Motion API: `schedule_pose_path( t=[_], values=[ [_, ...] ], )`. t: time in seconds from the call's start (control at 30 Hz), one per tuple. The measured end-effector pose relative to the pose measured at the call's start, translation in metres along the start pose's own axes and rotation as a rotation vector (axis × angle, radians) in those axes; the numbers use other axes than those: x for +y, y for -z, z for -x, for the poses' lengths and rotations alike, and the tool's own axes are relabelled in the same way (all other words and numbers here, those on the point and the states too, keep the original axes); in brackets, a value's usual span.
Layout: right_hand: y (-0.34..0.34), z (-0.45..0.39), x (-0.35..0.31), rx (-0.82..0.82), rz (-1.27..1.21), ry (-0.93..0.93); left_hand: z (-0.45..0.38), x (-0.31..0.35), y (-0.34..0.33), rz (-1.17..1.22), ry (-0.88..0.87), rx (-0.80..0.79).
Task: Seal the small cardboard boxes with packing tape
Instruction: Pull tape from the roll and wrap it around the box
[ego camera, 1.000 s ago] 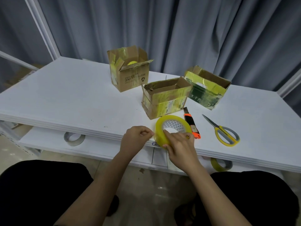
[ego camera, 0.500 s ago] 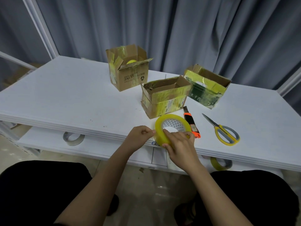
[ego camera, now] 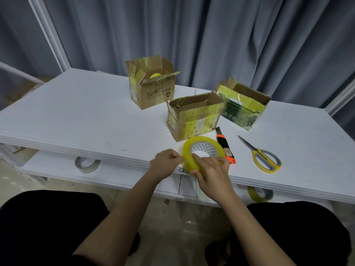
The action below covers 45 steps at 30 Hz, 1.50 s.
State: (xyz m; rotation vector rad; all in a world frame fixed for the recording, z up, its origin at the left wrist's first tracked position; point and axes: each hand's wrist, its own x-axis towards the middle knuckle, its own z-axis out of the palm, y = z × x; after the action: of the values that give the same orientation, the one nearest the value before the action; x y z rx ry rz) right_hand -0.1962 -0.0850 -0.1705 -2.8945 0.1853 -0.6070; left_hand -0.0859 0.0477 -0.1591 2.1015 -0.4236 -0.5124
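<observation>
Fingers (ego camera: 194, 155) of right hand (ego camera: 213, 175) curl round tape roll (ego camera: 203, 150) at tabletop (ego camera: 76, 120) front edge — steadies it. Left hand (ego camera: 166, 163) pinches at roll's rim, likely freeing tape end. Three small boxes (ego camera: 194, 116) behind — flaps open, unsealed.

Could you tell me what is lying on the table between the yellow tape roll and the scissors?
In the head view, an orange and black utility knife lies between the tape roll and the scissors, right beside the roll.
</observation>
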Motion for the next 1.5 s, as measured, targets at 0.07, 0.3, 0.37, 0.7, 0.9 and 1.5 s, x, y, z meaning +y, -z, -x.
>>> schedule_pose_path(
  t=[0.07, 0.3, 0.37, 0.7, 0.9, 1.5],
  values=[
    [0.0, 0.0, 0.0, -0.011, 0.008, -0.01, 0.001, -0.005, -0.001, -0.007, -0.034, 0.07],
    [-0.002, -0.001, -0.001, -0.009, 0.065, -0.032, 0.012, -0.021, -0.008, 0.143, -0.265, 0.194],
    [-0.003, -0.005, -0.001, -0.017, 0.076, -0.055, 0.012, -0.024, -0.006, 0.07, -0.355, 0.241],
    [-0.004, -0.006, 0.0, -0.03, 0.002, -0.072, -0.013, -0.015, -0.003, 0.0, -0.274, 0.115],
    [-0.004, -0.005, 0.003, -0.032, -0.005, -0.067, -0.031, -0.004, 0.004, 0.007, -0.193, 0.013],
    [-0.003, -0.004, 0.009, 0.031, -0.016, -0.036, -0.035, -0.012, 0.019, -0.022, -0.285, -0.154]
  ],
)
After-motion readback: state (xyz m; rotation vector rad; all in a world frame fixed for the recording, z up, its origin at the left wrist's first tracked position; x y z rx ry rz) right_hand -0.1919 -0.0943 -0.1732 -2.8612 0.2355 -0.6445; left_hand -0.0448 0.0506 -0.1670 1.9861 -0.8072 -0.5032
